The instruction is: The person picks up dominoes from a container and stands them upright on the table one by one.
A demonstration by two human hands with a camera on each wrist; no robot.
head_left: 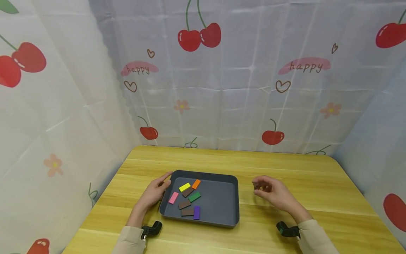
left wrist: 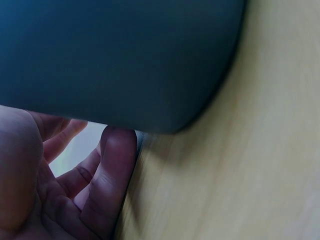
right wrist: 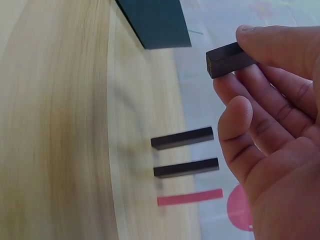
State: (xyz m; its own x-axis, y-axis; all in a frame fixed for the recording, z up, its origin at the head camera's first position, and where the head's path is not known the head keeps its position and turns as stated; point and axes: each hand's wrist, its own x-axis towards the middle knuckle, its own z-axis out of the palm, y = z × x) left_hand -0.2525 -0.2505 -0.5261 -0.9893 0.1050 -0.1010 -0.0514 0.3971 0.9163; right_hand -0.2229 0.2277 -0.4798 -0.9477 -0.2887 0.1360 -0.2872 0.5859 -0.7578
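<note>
My left hand [head_left: 154, 193] grips the left rim of a dark grey tray [head_left: 219, 201]; the left wrist view shows its fingers [left wrist: 118, 160] against the tray's outer wall. My right hand [head_left: 274, 192], right of the tray, pinches a dark brown domino block [right wrist: 230, 60] between thumb and fingertips. Beyond that hand, two dark blocks [right wrist: 182, 138] and a pink block [right wrist: 190, 197] stand upright in a row on the table, hidden behind the hand in the head view. Inside the tray lie yellow [head_left: 184, 187], orange [head_left: 196, 183], pink [head_left: 173, 198], green [head_left: 195, 197], purple [head_left: 197, 212] and several brown blocks [head_left: 184, 204].
The wooden table [head_left: 285, 165] runs back to a white curtain [head_left: 222, 106] printed with cherries and hearts. More curtain hangs on both sides. A black wrist camera [head_left: 152, 229] is worn on the left wrist, another black camera [head_left: 287, 230] on the right.
</note>
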